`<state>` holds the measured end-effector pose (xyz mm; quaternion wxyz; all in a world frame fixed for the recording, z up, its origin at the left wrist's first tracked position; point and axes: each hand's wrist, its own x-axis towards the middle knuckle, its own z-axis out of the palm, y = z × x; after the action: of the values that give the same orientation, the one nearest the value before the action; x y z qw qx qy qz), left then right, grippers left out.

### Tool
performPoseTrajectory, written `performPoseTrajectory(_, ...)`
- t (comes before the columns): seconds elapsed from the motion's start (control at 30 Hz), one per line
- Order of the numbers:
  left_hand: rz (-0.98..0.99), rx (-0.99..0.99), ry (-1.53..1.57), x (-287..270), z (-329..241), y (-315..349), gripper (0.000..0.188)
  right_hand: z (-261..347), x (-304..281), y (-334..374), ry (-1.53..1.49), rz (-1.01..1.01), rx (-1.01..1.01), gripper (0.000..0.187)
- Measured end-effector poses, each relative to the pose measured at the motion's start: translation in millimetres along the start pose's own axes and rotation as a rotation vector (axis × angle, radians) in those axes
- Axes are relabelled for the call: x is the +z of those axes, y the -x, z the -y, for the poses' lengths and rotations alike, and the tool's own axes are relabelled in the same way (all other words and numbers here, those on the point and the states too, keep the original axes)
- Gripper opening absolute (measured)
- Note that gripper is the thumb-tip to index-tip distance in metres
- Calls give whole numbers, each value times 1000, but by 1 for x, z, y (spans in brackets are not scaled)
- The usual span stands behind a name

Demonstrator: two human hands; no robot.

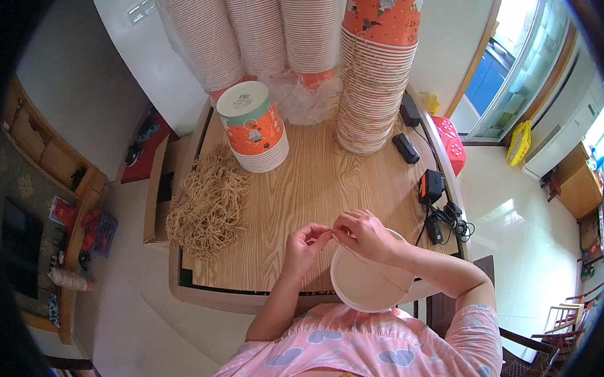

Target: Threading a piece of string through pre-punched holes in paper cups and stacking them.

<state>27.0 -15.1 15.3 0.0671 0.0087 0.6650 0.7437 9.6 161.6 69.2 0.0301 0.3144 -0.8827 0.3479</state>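
Observation:
In front of my body, at the near edge of the table, a white paper bucket point(359, 290) tilts with its mouth facing up. A thin tan string point(390, 282) crosses its opening. My left hand point(305, 247) pinches at the string's end just left of the bucket's rim. Fingertips of my right hand point(365, 236) meet it there, also closed in a pinch, while that hand covers part of the far rim. A tangled heap of tan strings point(210, 205) lies on the left of the table. Behind it stands a short upside-down stack of orange-printed paper buckets point(254, 135).
A tall stack of buckets with strings point(372, 98) rises at the back right. Plastic-wrapped bucket stacks point(254, 34) line the back. Black power adapters point(431, 186) with cables sit along the right edge. A cardboard box point(156, 200) stands left of the wooden table point(302, 182).

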Motion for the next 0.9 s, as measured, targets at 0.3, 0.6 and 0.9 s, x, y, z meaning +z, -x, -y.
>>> performPoseTrajectory(0.3, 29, 43, -69, -2, 12, 2, 8, 3, -1, -1, -32, -6, 16, 16)
performPoseTrajectory(0.6, 68, -95, 145, -1, -1, 7, 13, 2, -4, -1, -120, -35, 24, 14)
performPoseTrajectory(0.9, 71, -37, 135, 0, 4, 2, 14, 2, -2, -1, -96, -24, -10, 15)
